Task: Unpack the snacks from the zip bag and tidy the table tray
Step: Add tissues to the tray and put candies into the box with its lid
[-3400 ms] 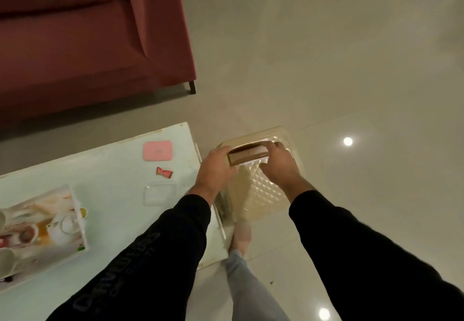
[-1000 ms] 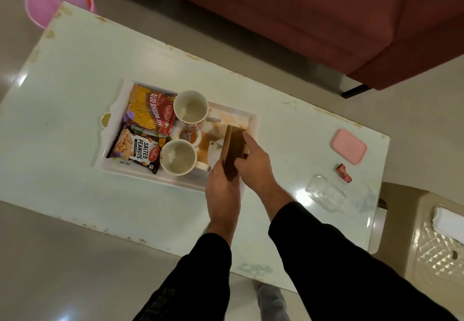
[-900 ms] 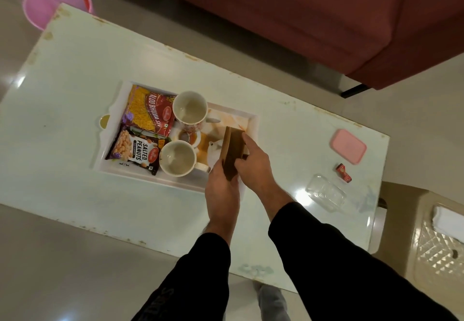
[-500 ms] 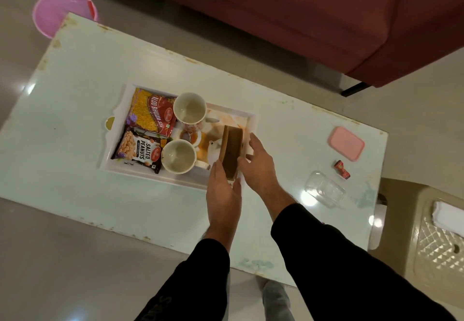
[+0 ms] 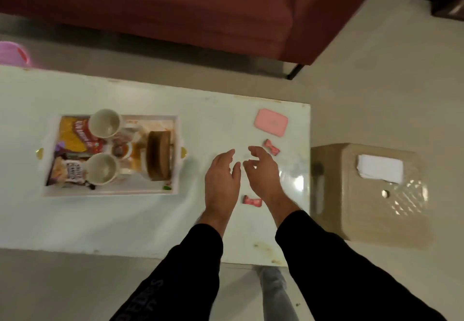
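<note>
Both of your hands hover empty over the right half of the pale glossy table, the left hand with fingers spread loosely and the right hand with fingers curled apart, neither clamped on anything. Half a second ago they stood the brown rectangular box in the white handled tray; now it rests there alone at the tray's right end, beside the two cream mugs and the yellow and white snack packets further left, so that placement looks finished. No zip bag is recognisable from the head camera, though something clear seems to glint under your right hand. What remains loose lies to your right: one red wrapped sweet between your wrists, a second red wrapped sweet just beyond your right fingertips, and the pink rounded case further back. Room is generous between tray and hands, but the table's right edge is near, with the beige plastic stool just past it, so sweep inward, not outward.
</note>
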The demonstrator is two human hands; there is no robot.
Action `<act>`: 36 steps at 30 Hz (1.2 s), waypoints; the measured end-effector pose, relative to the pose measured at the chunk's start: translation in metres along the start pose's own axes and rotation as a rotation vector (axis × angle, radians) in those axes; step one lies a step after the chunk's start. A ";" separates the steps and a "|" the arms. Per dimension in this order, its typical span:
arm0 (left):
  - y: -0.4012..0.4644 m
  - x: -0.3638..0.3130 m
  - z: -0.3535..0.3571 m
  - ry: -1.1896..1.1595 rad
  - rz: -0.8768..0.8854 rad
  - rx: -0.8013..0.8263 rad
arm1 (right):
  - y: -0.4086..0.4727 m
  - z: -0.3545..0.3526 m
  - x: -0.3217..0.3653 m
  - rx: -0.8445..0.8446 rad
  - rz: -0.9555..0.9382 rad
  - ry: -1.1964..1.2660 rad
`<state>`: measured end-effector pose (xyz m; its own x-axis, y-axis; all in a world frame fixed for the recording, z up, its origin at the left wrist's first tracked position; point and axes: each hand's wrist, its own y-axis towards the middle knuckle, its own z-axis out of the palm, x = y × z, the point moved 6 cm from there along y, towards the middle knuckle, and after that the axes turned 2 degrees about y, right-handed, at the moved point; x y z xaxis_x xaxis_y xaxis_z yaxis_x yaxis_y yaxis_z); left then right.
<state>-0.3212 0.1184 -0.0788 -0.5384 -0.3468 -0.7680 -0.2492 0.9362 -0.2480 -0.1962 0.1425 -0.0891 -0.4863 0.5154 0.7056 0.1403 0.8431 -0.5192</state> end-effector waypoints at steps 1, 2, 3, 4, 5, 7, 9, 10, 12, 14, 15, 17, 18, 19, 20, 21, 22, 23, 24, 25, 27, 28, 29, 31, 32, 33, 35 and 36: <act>-0.004 -0.016 0.018 0.006 0.021 0.011 | 0.000 -0.024 -0.012 -0.022 0.009 0.016; -0.009 -0.031 0.037 0.017 0.038 0.027 | 0.001 -0.049 -0.023 -0.046 0.011 0.028; -0.012 -0.043 0.054 0.028 0.052 0.045 | 0.002 -0.070 -0.034 -0.071 0.016 0.037; -0.017 -0.059 0.077 0.038 0.076 0.067 | 0.003 -0.098 -0.049 -0.102 0.021 0.043; -0.022 -0.075 0.099 0.046 0.100 0.089 | 0.005 -0.124 -0.065 -0.128 0.035 0.042; -0.036 -0.105 0.143 0.048 0.113 0.149 | 0.007 -0.176 -0.099 -0.175 0.066 0.029; -0.048 -0.129 0.184 0.054 0.108 0.211 | 0.007 -0.222 -0.133 -0.225 0.107 0.046; -0.052 -0.141 0.205 0.071 0.113 0.234 | 0.007 -0.244 -0.151 -0.249 0.132 0.063; -0.060 -0.162 0.242 0.107 0.124 0.268 | 0.006 -0.285 -0.183 -0.283 0.177 0.070; -0.064 -0.181 0.277 0.132 0.133 0.304 | 0.009 -0.320 -0.213 -0.298 0.215 0.079; -0.065 -0.189 0.293 0.147 0.145 0.325 | 0.012 -0.334 -0.228 -0.306 0.233 0.088; -0.061 -0.201 0.324 0.192 0.178 0.367 | 0.019 -0.356 -0.253 -0.318 0.266 0.125; -0.056 -0.205 0.335 0.230 0.195 0.382 | 0.023 -0.362 -0.262 -0.319 0.279 0.145; -0.050 -0.209 0.348 0.281 0.227 0.389 | 0.028 -0.368 -0.271 -0.323 0.291 0.164; -0.043 -0.214 0.360 0.336 0.274 0.393 | 0.033 -0.372 -0.279 -0.325 0.298 0.177; -0.037 -0.218 0.372 0.389 0.327 0.397 | 0.039 -0.374 -0.286 -0.324 0.298 0.189; -0.031 -0.222 0.382 0.438 0.369 0.403 | 0.044 -0.375 -0.292 -0.321 0.298 0.204; -0.026 -0.224 0.392 0.492 0.396 0.411 | 0.048 -0.374 -0.296 -0.321 0.298 0.224; -0.021 -0.224 0.401 0.560 0.410 0.421 | 0.052 -0.373 -0.300 -0.323 0.301 0.247; -0.018 -0.224 0.408 0.640 0.420 0.424 | 0.056 -0.372 -0.303 -0.332 0.301 0.269; -0.016 -0.223 0.418 0.786 0.444 0.413 | 0.061 -0.370 -0.308 -0.351 0.305 0.300; -0.016 -0.222 0.421 0.839 0.455 0.408 | 0.064 -0.369 -0.310 -0.358 0.312 0.314; -0.017 -0.222 0.422 0.870 0.461 0.402 | 0.066 -0.369 -0.312 -0.366 0.317 0.329; -0.018 -0.220 0.422 0.862 0.445 0.391 | 0.068 -0.368 -0.315 -0.372 0.330 0.361; -0.018 -0.219 0.422 0.838 0.428 0.394 | 0.069 -0.367 -0.316 -0.376 0.338 0.383; -0.018 -0.217 0.421 0.813 0.411 0.403 | 0.069 -0.366 -0.316 -0.380 0.345 0.407; -0.018 -0.213 0.416 0.748 0.380 0.430 | 0.069 -0.363 -0.313 -0.377 0.351 0.452; -0.019 -0.211 0.412 0.704 0.361 0.450 | 0.068 -0.360 -0.310 -0.375 0.354 0.478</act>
<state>0.1283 0.1977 -0.1554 -0.9268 0.1546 -0.3423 0.2878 0.8778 -0.3829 0.2746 0.0954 -0.1699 0.0636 0.7073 0.7040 0.5503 0.5636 -0.6160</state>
